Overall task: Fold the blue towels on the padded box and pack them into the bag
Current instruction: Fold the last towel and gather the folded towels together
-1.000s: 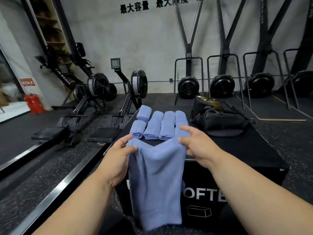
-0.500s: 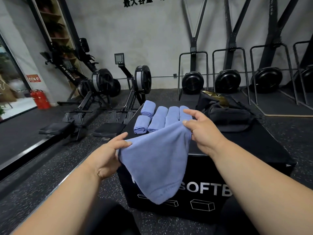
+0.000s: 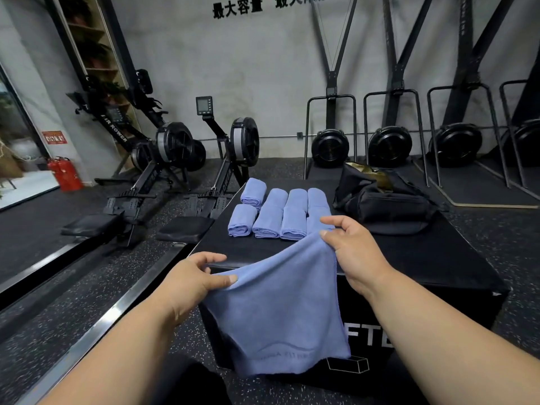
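Two hands point(image 3: 190, 283) point(image 3: 353, 249), fingers pinching towel point(image 3: 280, 311); towel hides box point(image 3: 409, 258) lettering.

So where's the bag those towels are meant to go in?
The black bag sits on the far right of the padded box in the head view, just right of the row of folded towels.

Padded box point(image 3: 409, 258) bears folded towels point(image 3: 271, 217), bag point(image 3: 382, 203)

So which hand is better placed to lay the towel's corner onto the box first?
Right, probably. The right hand already pinches its corner of the open towel above the padded box; the left hand holds its corner off the box's front edge.
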Demonstrator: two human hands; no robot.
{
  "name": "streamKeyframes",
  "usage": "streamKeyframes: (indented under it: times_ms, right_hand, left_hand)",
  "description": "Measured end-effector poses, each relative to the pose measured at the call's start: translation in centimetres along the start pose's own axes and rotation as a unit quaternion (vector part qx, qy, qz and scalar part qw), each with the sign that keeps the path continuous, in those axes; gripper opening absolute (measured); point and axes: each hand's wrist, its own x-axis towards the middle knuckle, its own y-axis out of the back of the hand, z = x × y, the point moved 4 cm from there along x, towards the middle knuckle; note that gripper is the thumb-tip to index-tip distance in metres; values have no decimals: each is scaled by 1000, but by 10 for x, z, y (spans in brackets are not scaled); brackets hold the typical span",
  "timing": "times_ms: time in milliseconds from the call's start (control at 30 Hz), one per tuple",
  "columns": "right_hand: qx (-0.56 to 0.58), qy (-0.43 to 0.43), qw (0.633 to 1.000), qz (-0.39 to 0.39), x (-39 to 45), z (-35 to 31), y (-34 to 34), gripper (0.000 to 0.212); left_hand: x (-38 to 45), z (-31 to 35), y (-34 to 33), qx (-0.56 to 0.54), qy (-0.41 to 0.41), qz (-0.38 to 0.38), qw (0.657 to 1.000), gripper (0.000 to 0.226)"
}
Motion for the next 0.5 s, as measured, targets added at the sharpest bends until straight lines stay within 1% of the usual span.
streamKeyframes:
  times_ms: [67, 133, 167, 200, 300, 333, 400, 433, 500]
  right_hand:
    - [7, 1, 1000, 11, -1, 0, 4, 25]
    - [19, 5, 1000, 16, -2, 1, 8, 25]
    - [23, 6, 1000, 18, -2, 2, 10, 24]
    - [23, 7, 1000, 19, -2, 4, 13, 25]
    - [27, 9, 999, 22, 1, 7, 19, 24]
    - [26, 9, 999, 24, 3, 8, 22, 24]
    - [24, 8, 999, 34, 7, 6, 28, 23]
    - [21, 9, 999, 38, 10, 5, 32, 23]
    - [24, 7, 999, 46, 17, -2, 37, 22]
  left_hand:
    - [0, 4, 1, 39, -43, -12, 998, 50]
    - [-4, 9, -1, 81, -67, -76, 992, 40]
    - [-4, 9, -1, 121, -77, -101, 984, 38]
    - [-1, 8, 0, 172, -88, -100, 976, 36]
    - [8, 12, 5, 312, -133, -29, 940, 20]
    - [9, 16, 6, 337, -146, -13, 930, 22]
    - [13, 27, 7, 370, -161, -5, 915, 37]
    - [16, 33, 8, 374, -164, -9, 913, 43]
    - [23, 45, 8, 375, -168, -23, 911, 48]
